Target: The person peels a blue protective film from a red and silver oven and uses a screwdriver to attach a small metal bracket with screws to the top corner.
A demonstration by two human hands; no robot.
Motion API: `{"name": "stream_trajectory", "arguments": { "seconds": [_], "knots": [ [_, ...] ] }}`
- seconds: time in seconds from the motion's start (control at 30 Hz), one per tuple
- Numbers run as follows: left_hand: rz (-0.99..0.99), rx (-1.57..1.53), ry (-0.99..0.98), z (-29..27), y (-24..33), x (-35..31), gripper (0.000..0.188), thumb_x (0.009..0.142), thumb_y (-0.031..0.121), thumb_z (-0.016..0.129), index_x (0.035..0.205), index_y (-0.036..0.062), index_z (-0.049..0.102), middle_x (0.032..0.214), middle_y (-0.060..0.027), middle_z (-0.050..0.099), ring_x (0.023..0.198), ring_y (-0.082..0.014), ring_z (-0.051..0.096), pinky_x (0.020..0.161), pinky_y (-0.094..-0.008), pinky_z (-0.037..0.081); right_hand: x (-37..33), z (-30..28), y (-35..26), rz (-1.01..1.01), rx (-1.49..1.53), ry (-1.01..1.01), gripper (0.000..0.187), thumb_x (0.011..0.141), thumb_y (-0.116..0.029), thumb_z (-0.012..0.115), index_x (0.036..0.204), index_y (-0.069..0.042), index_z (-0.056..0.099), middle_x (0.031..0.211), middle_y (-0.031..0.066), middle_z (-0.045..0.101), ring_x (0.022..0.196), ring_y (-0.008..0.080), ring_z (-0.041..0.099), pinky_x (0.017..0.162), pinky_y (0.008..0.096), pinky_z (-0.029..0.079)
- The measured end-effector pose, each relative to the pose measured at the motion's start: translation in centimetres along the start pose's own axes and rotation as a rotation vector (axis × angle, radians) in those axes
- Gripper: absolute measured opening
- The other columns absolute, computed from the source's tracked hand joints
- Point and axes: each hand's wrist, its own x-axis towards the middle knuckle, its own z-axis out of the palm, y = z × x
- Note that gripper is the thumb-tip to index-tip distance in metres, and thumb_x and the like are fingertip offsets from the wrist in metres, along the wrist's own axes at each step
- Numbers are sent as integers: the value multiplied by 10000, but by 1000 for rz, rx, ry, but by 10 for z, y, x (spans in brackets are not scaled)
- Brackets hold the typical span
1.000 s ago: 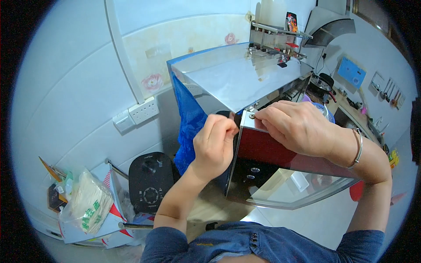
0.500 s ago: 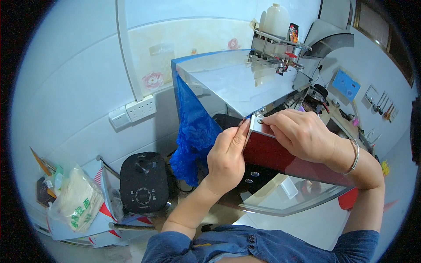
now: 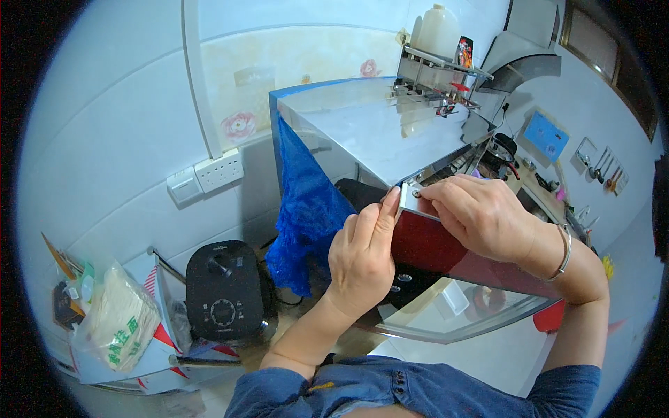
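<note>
A glass panel [image 3: 474,317] with a dark red upper band [image 3: 435,244] stands tilted before me. At its upper left corner is a silver metal edge [image 3: 407,198] with a round screw or hole. My left hand [image 3: 362,258] is closed round that corner, its thumb and index fingertip pressed close to the metal. My right hand [image 3: 481,216] is closed just right of the round screw or hole, fingertips on the top edge; anything pinched in them is hidden. Behind both hands is a shiny metal cabinet top [image 3: 369,125], with crumpled blue film [image 3: 303,202] hanging from its left side.
A black appliance with a dial [image 3: 224,292] stands at the left, beside a plastic bag of pale noodles [image 3: 122,324]. A power strip [image 3: 219,171] is on the wall. At the back right, a rack [image 3: 446,63] bears a white jug [image 3: 440,31]. Utensils [image 3: 603,167] hang farther right.
The view has shifted slightly, so the left-side things sit a little farther left. My left fingers have straightened a little along the corner. My right hand stays at the screw or hole.
</note>
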Motion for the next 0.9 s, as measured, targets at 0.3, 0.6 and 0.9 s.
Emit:
{"name": "stream_trajectory", "arguments": {
  "seconds": [0.3,0.6,0.9],
  "knots": [
    [9,-146,9,0,0,4,412,793,-60,582,1204,-75,552,946,-128,559,758,-256,562,652,-330,478,0,-1,-2,-5,-37,9,128,797,-80,603,897,-34,539,751,104,591,704,275,625,594,366,519],
    [-29,-149,43,2,5,-4,410,832,-109,528,1242,-97,523,984,-193,582,816,-290,604,718,-310,494,-1,0,-2,4,-19,17,117,799,-78,600,888,-33,540,744,96,588,700,276,625,586,358,517],
    [2,34,-9,-2,3,5,430,782,-39,585,1211,-55,565,920,-99,564,687,-228,540,604,-306,466,0,-2,-1,-7,-57,1,133,811,-54,595,932,-23,547,763,98,600,686,272,627,568,351,518]
  ]
}}
